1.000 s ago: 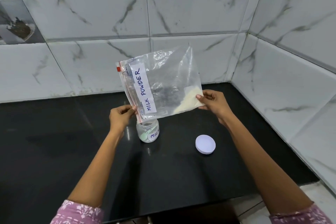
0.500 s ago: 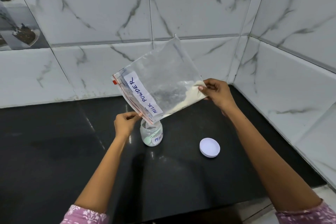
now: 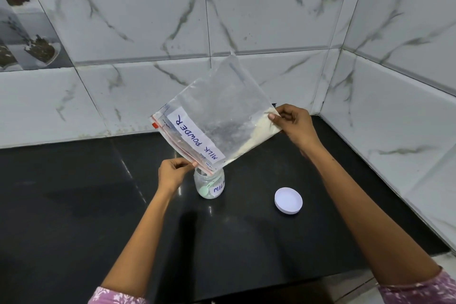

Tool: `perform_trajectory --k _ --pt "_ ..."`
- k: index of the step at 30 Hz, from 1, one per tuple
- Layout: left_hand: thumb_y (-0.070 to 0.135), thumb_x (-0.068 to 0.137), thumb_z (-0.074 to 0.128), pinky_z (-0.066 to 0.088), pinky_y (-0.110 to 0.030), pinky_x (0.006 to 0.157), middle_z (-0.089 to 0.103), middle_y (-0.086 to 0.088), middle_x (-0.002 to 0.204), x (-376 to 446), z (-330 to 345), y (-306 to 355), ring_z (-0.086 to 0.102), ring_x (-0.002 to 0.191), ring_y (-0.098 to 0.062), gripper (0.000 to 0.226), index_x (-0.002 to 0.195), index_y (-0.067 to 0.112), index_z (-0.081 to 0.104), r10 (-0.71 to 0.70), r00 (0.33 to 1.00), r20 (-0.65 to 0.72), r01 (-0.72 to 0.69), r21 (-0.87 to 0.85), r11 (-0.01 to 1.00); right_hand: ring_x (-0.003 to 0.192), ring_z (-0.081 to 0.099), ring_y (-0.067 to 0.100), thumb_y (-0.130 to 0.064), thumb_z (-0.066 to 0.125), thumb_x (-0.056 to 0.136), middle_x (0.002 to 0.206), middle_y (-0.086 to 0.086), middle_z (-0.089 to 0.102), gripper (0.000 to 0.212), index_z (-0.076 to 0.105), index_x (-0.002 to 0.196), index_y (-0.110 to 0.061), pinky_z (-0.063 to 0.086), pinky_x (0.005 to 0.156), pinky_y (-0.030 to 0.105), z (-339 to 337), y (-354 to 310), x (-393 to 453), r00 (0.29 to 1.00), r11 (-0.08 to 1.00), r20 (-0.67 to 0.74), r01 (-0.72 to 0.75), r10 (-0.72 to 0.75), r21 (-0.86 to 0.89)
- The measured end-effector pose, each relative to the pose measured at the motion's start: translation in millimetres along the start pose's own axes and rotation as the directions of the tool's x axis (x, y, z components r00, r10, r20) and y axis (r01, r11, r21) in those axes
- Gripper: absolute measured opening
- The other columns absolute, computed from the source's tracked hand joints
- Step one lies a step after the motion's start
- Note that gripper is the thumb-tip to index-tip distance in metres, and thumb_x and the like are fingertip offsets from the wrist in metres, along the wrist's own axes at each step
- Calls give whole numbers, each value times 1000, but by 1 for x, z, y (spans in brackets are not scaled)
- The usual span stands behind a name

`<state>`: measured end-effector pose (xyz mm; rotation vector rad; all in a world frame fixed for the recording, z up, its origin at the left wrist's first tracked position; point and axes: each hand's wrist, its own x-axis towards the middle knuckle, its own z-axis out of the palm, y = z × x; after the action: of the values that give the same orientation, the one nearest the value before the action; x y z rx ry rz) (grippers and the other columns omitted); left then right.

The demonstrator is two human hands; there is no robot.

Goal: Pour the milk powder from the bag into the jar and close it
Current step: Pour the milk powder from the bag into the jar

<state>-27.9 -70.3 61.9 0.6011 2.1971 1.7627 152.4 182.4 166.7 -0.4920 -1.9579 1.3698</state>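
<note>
A clear zip bag labelled MILK POWDER hangs tilted over the counter, its zip corner pointing down into the mouth of a small clear jar. My left hand pinches the zip edge just left of the jar. My right hand holds the bag's raised bottom corner, where pale milk powder lies along the lower edge. Inside the open jar a pale green scoop shows. The jar's white lid lies flat on the counter to the right of the jar.
The black counter sits in a corner of marble-tiled walls, with the back wall behind the bag and the right wall close to my right hand. The counter's front edge runs below my forearms.
My right hand has lifted the bag's bottom corner, so the bag tilts more steeply and the powder has spread along the lower edge toward the zip corner. That corner has dropped to the jar's mouth.
</note>
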Motion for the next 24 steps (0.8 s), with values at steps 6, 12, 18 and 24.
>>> perform_trajectory --k 6,12,18,24 --pt "17 73 80 47 -21 64 74 0 71 -2 1 -2 65 68 -8 4 75 15 78 -15 1000 -10 15 43 999 87 64 17 -10 66 87 92 11 69 10 67 93 -2 51 85 36 8 -1 -1 1000 1000 7 19 -19 -11" --pt "17 73 80 42 -11 56 70 10 62 -2 -1 -6 59 56 3 4 72 16 76 -3 1000 -28 5 85 996 83 67 14 -19 71 84 93 13 73 22 71 99 -3 54 80 27 12 -3 -1 998 999 40 -46 45 12" --pt "17 73 80 44 -15 62 74 4 73 -3 0 -5 64 69 -3 5 77 16 77 -7 999 -41 10 60 998 65 54 5 -27 66 88 74 -2 64 18 71 93 -11 45 53 14 6 -4 5 983 984 51 -172 174 -39" --pt "17 73 80 45 -19 64 74 1 74 -3 3 -6 65 71 -7 7 79 14 78 -17 998 -52 19 42 999 75 59 8 -25 68 87 82 0 68 19 71 89 -7 50 65 22 9 1 9 980 983 -80 -186 185 -7"
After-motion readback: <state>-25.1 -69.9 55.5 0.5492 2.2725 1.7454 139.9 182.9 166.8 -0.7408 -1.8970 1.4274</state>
